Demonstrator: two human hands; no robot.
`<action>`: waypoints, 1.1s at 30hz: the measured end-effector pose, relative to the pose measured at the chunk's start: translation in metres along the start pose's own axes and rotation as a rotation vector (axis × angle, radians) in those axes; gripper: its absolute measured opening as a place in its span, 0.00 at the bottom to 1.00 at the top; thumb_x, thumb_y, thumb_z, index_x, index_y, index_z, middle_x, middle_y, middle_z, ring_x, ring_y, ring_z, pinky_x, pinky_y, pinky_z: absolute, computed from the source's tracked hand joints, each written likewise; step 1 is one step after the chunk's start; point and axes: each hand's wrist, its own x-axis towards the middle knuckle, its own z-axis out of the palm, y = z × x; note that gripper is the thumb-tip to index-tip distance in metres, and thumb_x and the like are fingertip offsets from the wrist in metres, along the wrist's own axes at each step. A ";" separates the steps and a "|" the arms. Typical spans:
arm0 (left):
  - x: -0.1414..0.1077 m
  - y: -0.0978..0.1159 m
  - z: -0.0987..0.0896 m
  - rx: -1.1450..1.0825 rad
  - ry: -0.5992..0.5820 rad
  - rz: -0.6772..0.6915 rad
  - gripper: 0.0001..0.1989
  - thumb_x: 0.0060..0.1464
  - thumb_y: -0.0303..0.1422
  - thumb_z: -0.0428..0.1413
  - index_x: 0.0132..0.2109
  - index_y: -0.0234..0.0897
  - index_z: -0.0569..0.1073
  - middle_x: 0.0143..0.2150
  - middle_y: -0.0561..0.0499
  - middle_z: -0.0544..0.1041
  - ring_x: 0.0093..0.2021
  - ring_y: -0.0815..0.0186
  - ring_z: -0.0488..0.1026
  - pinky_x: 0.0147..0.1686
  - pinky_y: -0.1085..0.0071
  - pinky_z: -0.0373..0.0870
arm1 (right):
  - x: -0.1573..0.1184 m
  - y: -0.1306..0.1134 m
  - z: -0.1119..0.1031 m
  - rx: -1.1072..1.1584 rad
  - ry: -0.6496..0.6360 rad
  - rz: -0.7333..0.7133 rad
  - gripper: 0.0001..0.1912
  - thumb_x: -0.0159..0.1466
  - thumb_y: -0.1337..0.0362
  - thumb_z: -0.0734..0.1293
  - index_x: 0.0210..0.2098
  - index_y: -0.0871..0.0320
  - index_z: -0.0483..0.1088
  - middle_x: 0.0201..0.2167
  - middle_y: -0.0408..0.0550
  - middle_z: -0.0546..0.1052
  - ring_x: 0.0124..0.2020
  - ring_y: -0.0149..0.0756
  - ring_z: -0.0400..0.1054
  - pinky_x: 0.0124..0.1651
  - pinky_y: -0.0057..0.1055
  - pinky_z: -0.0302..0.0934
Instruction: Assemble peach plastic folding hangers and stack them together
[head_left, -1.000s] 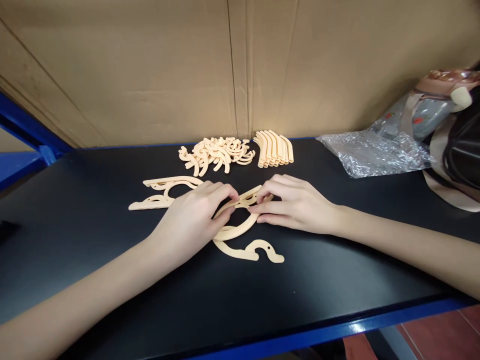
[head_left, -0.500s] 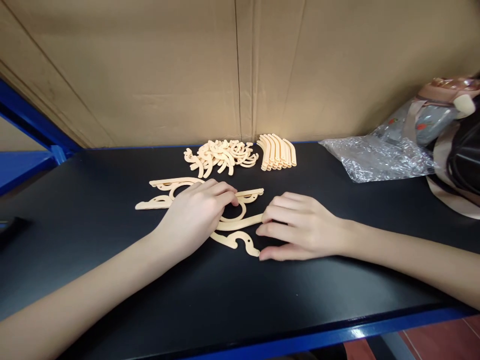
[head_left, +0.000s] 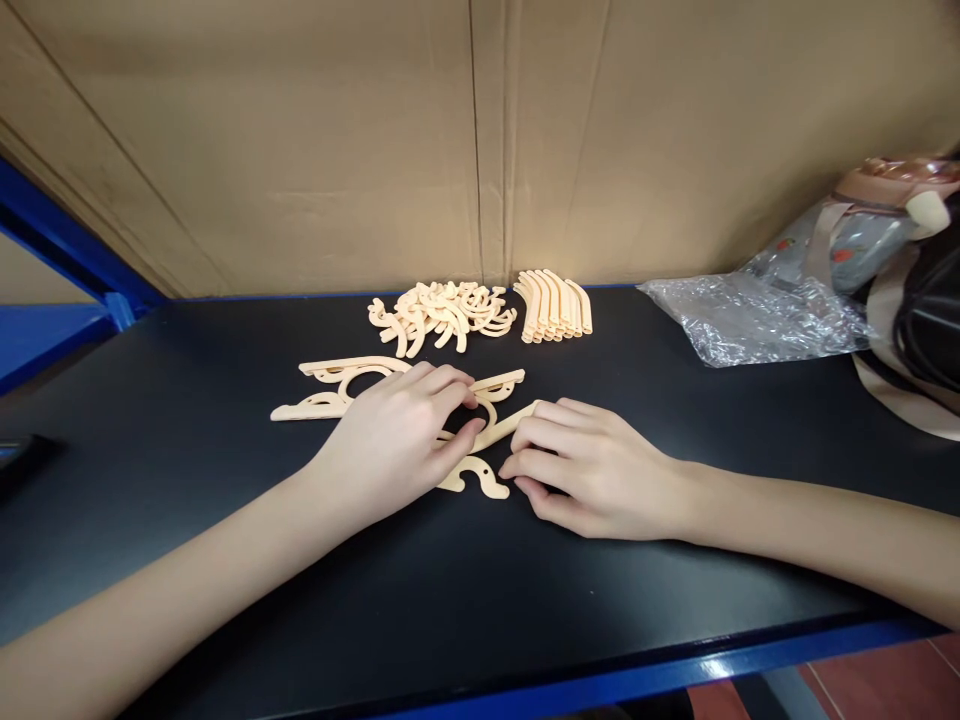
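Observation:
Cream plastic pieces with curved arms and rings lie on the black table. My left hand [head_left: 405, 425] rests over the middle of them, its fingers bent around a cream ring piece [head_left: 489, 415]. To its right, my right hand [head_left: 589, 465] has its fingers curled at the end of a cream arm [head_left: 517, 418]. A hooked cream piece [head_left: 480, 472] lies between the hands, close to the right fingertips. Left of my left hand, more cream arms [head_left: 352, 365] stick out. The parts under my left palm are hidden.
At the back of the table [head_left: 225, 500] lie a heap of small cream hooks [head_left: 442, 305] and a neat row of curved cream arms [head_left: 555, 305]. A clear plastic bag [head_left: 765, 315], a bottle [head_left: 862, 225] and a dark bag [head_left: 926, 300] stand at the right.
My right hand has shifted slightly toward me and left, and its fingers have curled in. The right cream arm has tilted upward. The hooked piece has moved a little left; my left thumb now shows.

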 end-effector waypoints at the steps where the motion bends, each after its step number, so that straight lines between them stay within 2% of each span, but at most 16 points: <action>1: 0.000 0.000 0.000 0.000 -0.004 -0.003 0.15 0.62 0.36 0.49 0.46 0.31 0.76 0.46 0.45 0.78 0.43 0.56 0.75 0.40 0.59 0.74 | 0.000 0.000 0.000 0.002 0.004 0.001 0.11 0.67 0.66 0.61 0.36 0.62 0.75 0.32 0.47 0.74 0.35 0.34 0.63 0.40 0.31 0.58; 6: 0.000 0.001 -0.001 -0.021 -0.026 -0.017 0.16 0.61 0.38 0.50 0.46 0.32 0.76 0.47 0.45 0.78 0.44 0.56 0.75 0.41 0.59 0.73 | 0.001 0.000 0.000 -0.050 0.033 -0.007 0.20 0.67 0.52 0.62 0.36 0.63 0.75 0.33 0.49 0.75 0.34 0.35 0.64 0.37 0.31 0.58; 9: 0.001 0.003 -0.002 -0.019 -0.037 -0.022 0.16 0.61 0.38 0.50 0.46 0.32 0.75 0.47 0.45 0.78 0.44 0.56 0.75 0.42 0.59 0.73 | 0.003 -0.001 0.002 -0.089 0.060 -0.009 0.22 0.67 0.50 0.62 0.34 0.63 0.75 0.31 0.48 0.75 0.31 0.34 0.62 0.34 0.31 0.56; 11: 0.001 0.003 -0.003 -0.016 -0.041 -0.021 0.16 0.61 0.38 0.50 0.46 0.32 0.75 0.47 0.45 0.77 0.44 0.56 0.74 0.42 0.60 0.73 | 0.003 -0.001 0.003 -0.101 0.061 -0.023 0.20 0.68 0.52 0.62 0.36 0.63 0.75 0.32 0.48 0.75 0.32 0.34 0.63 0.35 0.31 0.56; 14: 0.001 0.004 -0.003 -0.006 -0.046 -0.016 0.16 0.61 0.39 0.50 0.46 0.32 0.75 0.47 0.44 0.77 0.45 0.56 0.74 0.42 0.60 0.73 | 0.004 -0.001 0.005 -0.100 0.026 -0.049 0.12 0.69 0.62 0.61 0.42 0.63 0.74 0.33 0.47 0.75 0.33 0.34 0.63 0.36 0.32 0.56; 17: 0.001 0.003 -0.003 0.001 -0.067 -0.016 0.17 0.61 0.39 0.49 0.47 0.32 0.74 0.48 0.43 0.77 0.45 0.55 0.74 0.43 0.59 0.73 | 0.003 0.001 0.004 -0.066 -0.004 -0.047 0.10 0.67 0.69 0.60 0.41 0.63 0.73 0.34 0.47 0.75 0.34 0.34 0.62 0.37 0.32 0.57; 21: 0.001 0.003 -0.004 -0.005 -0.088 0.002 0.17 0.61 0.40 0.48 0.46 0.32 0.74 0.50 0.42 0.76 0.47 0.54 0.73 0.44 0.58 0.72 | 0.003 0.005 0.000 0.007 -0.026 -0.058 0.10 0.67 0.69 0.61 0.39 0.60 0.74 0.32 0.47 0.73 0.34 0.34 0.61 0.38 0.31 0.59; 26: 0.000 0.003 -0.006 -0.001 -0.116 0.010 0.16 0.59 0.36 0.48 0.48 0.31 0.73 0.51 0.41 0.75 0.48 0.53 0.73 0.44 0.57 0.72 | 0.002 0.008 -0.001 0.068 -0.003 -0.085 0.12 0.67 0.71 0.60 0.31 0.60 0.74 0.31 0.47 0.71 0.32 0.31 0.60 0.35 0.27 0.58; 31: 0.000 0.003 -0.008 0.000 -0.117 0.018 0.16 0.58 0.34 0.47 0.48 0.31 0.73 0.51 0.40 0.74 0.48 0.53 0.73 0.44 0.57 0.72 | 0.003 0.010 -0.010 0.069 0.159 -0.070 0.12 0.66 0.72 0.58 0.37 0.60 0.73 0.31 0.47 0.72 0.31 0.30 0.62 0.34 0.27 0.59; 33: 0.000 0.004 -0.008 -0.007 -0.120 0.021 0.16 0.58 0.34 0.47 0.48 0.30 0.73 0.51 0.41 0.74 0.48 0.53 0.72 0.45 0.57 0.71 | 0.005 0.009 -0.021 0.071 0.126 -0.007 0.11 0.67 0.69 0.58 0.36 0.60 0.72 0.31 0.46 0.73 0.30 0.30 0.63 0.34 0.28 0.59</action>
